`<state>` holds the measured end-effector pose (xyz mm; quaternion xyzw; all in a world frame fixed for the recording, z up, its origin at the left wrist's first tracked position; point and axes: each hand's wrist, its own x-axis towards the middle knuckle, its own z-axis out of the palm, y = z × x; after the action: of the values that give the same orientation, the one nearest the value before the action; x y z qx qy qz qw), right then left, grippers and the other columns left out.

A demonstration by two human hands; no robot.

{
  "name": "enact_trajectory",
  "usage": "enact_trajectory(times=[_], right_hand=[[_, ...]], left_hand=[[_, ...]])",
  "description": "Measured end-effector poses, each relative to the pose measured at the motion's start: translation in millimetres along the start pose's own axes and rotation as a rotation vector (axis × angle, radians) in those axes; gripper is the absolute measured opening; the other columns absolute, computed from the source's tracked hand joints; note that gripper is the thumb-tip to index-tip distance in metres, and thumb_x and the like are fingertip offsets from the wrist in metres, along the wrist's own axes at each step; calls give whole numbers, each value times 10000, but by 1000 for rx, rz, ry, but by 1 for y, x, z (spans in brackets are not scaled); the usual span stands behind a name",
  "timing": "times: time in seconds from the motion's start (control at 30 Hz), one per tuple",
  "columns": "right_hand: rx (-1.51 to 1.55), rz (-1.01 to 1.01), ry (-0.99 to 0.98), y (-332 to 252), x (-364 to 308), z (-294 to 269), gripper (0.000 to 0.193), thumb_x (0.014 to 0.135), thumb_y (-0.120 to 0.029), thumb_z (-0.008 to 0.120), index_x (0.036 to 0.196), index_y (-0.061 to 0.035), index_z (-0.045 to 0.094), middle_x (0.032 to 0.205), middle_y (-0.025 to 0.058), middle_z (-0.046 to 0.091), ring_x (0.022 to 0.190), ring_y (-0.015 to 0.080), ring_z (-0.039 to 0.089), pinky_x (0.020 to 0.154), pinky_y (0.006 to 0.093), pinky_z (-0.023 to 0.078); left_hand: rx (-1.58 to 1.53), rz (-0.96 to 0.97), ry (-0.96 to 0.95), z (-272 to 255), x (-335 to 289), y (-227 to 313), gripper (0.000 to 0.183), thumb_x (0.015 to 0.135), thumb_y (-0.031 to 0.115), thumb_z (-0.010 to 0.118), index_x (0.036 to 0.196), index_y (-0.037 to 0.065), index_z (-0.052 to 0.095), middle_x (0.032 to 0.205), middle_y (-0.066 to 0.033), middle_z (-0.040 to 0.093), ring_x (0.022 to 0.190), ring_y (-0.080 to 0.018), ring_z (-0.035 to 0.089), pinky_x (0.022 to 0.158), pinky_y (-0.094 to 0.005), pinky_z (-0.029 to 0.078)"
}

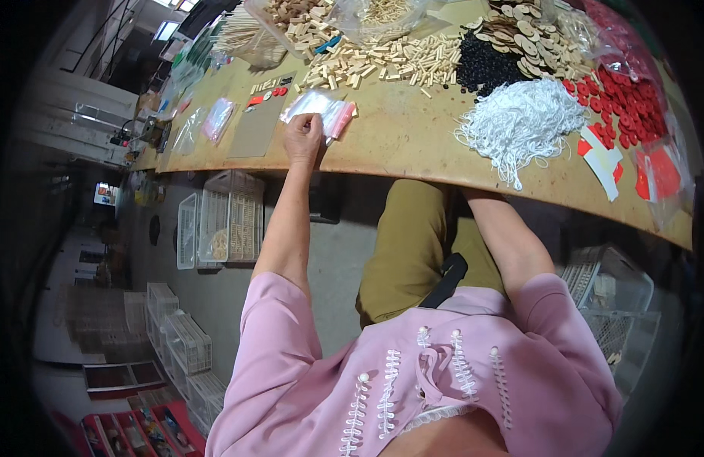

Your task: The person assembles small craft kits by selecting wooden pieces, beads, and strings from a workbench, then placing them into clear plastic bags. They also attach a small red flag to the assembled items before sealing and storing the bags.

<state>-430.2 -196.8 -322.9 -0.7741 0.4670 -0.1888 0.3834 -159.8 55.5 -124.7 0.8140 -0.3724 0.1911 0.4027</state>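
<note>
My left hand [302, 137] is at the near side of a stack of clear plastic bags [314, 104] with pink-red edges, its fingers curled together and closed on the edge of a bag. Just left of it lies a flat piece of grey-brown cardboard [251, 135]. Beyond the cardboard sits a small group of parts, with red discs [280, 91], wooden sticks and black pieces. My right forearm [508, 232] passes under the table's front edge, which hides my right hand.
Across the table [398, 148] lie heaps of wooden blocks [352, 65], black pieces [485, 65], wooden discs [523, 34], white strings [523, 118] and red discs [634, 107]. More plastic bags [217, 119] lie at the left. Plastic crates [230, 217] stand on the floor.
</note>
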Motion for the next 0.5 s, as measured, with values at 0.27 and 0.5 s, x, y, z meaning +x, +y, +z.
enact_trajectory(times=[0.27, 0.5], right_hand=[[-2, 12, 59, -6, -6, -17, 282, 998, -220, 564, 1199, -53, 672, 1206, 227, 670, 1135, 389, 624, 978, 471, 480], [-8, 10, 109, -5, -14, -46, 259, 987, -204, 572, 1170, -57, 681, 1180, 215, 682, 1110, 379, 638, 959, 462, 490]], left_hand=[[-47, -85, -33, 2, 10, -11, 231, 903, 263, 688, 894, 44, 761, 739, -95, 723, 659, -185, 660, 656, -343, 514], [-375, -127, -52, 11, 19, -45, 205, 948, 176, 679, 967, -15, 750, 819, -38, 702, 756, -115, 607, 731, -282, 506]])
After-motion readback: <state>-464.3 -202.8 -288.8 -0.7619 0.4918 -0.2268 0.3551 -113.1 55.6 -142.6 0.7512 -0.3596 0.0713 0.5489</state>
